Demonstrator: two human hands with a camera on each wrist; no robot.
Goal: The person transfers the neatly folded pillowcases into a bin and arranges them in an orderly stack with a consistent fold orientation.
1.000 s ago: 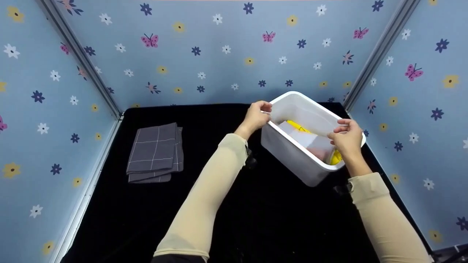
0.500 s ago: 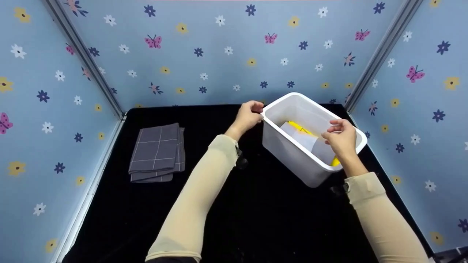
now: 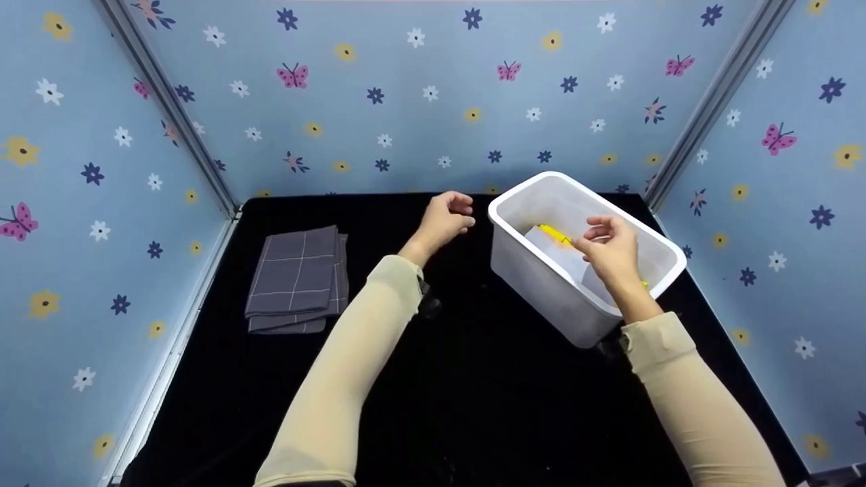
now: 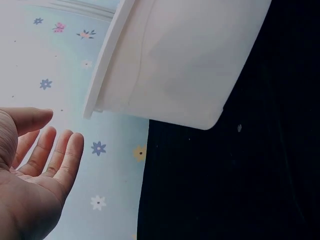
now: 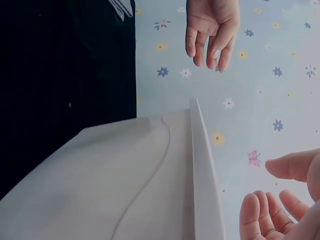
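Observation:
A white plastic bin stands on the black tabletop at the right, turned at an angle. Inside it lie a pale, flat item and something yellow; their kind is unclear. My left hand hovers just left of the bin's rim, apart from it, fingers loosely bent and holding nothing. Above the bin's opening is my right hand, also holding nothing, its thumb apart from the fingers. In the left wrist view a gap separates the left hand from the bin wall.
A folded grey cloth with thin white lines lies at the left of the black tabletop. Light blue panels with flowers and butterflies enclose the back and both sides, with metal posts at the corners.
The left hand has let go of the bin's rim and moved left, away from it. The right hand has come off the right rim and shifted left over the opening.

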